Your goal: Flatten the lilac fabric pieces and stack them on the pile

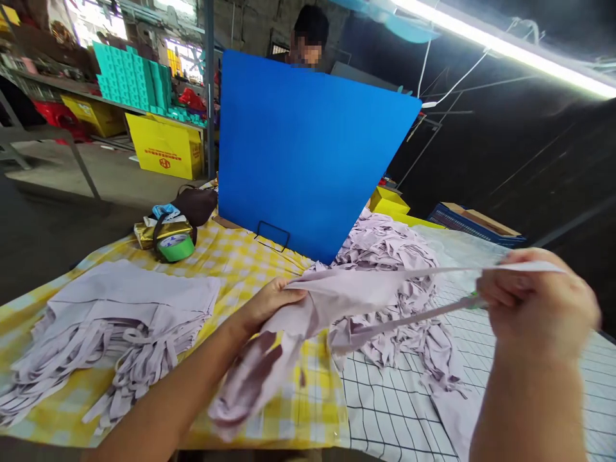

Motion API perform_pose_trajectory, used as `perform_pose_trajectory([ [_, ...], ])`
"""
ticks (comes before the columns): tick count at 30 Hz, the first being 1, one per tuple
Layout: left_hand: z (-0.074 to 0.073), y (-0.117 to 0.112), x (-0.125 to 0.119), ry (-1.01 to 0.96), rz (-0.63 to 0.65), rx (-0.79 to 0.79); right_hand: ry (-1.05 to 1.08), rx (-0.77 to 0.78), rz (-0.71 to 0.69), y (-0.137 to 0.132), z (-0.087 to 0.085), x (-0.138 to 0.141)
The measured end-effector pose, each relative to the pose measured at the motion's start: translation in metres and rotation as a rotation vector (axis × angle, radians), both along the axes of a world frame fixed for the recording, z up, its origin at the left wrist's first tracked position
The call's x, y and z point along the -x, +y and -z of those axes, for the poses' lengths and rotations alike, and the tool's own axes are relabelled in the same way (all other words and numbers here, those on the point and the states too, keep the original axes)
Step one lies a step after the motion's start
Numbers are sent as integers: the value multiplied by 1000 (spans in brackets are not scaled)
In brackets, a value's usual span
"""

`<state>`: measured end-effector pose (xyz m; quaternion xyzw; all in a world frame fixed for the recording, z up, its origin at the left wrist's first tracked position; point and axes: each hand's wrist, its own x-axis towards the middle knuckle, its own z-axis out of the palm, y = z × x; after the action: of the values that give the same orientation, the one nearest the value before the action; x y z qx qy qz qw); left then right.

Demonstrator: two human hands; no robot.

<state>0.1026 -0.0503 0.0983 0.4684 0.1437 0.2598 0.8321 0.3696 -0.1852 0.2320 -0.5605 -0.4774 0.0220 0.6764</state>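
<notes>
A pale lilac garment (346, 295) with thin straps is stretched in the air between my two hands. My left hand (274, 298) pinches its cloth near the middle, and a loose fold hangs below, blurred by motion. At the right, my right hand (534, 295) is closed around the straps, pulled taut; it is smeared by motion too, with a small green bit beside the fingers. Behind the garment lies a tangled heap of lilac pieces (389, 244). To the left, a neat stack of lilac garments (129, 295) has its straps trailing toward the front edge.
A blue board (308, 154) stands upright on the table, with a person (310, 38) behind it. Green tape (176, 247) sits beside a dark bag (197, 204) at the left edge. A yellow checked cloth (240, 256) covers the left side. A blue crate (474, 224) is at back right.
</notes>
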Motion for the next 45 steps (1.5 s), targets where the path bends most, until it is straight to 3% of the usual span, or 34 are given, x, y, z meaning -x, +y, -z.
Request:
perform_pose_trajectory([
  [2, -1, 1, 14, 84, 45, 28, -91, 352, 41, 21, 15, -21],
  [4, 11, 2, 20, 193, 91, 19, -148, 643, 32, 35, 32, -44],
  [8, 59, 10, 25, 406, 83, -4, -302, 1127, 138, 37, 63, -83],
  [10, 81, 15, 29, 458, -7, 14, -380, 1222, 296, 33, 75, -92],
  [12, 95, 18, 31, 488, -86, 52, -461, 1214, 414, 31, 87, -88],
  [14, 100, 17, 31, 490, -110, 103, -535, 1180, 394, 33, 104, -65],
  [17, 91, 10, 26, 414, -114, 176, -601, 1117, 34, 37, 141, -1],
  [19, 78, 2, 23, 342, -96, 216, -577, 957, -418, 40, 172, 49],
  [21, 64, -5, 25, 294, -64, 242, -485, 806, -578, 44, 203, 91],
  [22, 58, -8, 28, 282, -60, 246, -480, 755, -573, 46, 218, 105],
  [24, 51, -10, 38, 281, -117, 240, -626, 771, -396, 50, 243, 116],
  [26, 53, -9, 52, 314, -229, 218, -767, 845, -164, 50, 261, 105],
  [28, 65, -6, 65, 400, -317, 137, -798, 907, -15, 44, 270, 77],
  [30, 84, -1, 75, 555, -342, -42, -790, 964, 88, 31, 269, 42],
  [32, 106, 3, 82, 812, -334, -322, -758, 1042, 224, 14, 261, 7],
  [34, 125, 4, 86, 1057, -342, -565, -685, 1130, 455, -3, 248, -24],
  [36, 135, 0, 87, 1179, -390, -686, -605, 1207, 681, -17, 235, -47],
  [39, 136, -13, 85, 1210, -503, -900, -547, 1229, 936, -23, 225, -58],
  [41, 133, -23, 78, 1218, -517, -1130, -599, 1136, 933, -13, 228, -45],
  [42, 131, -26, 73, 1203, -485, -1218, -651, 1050, 838, -5, 233, -31],
  [45, 132, -27, 54, 1138, -327, -1287, -787, 699, 244, 23, 253, 29],
])
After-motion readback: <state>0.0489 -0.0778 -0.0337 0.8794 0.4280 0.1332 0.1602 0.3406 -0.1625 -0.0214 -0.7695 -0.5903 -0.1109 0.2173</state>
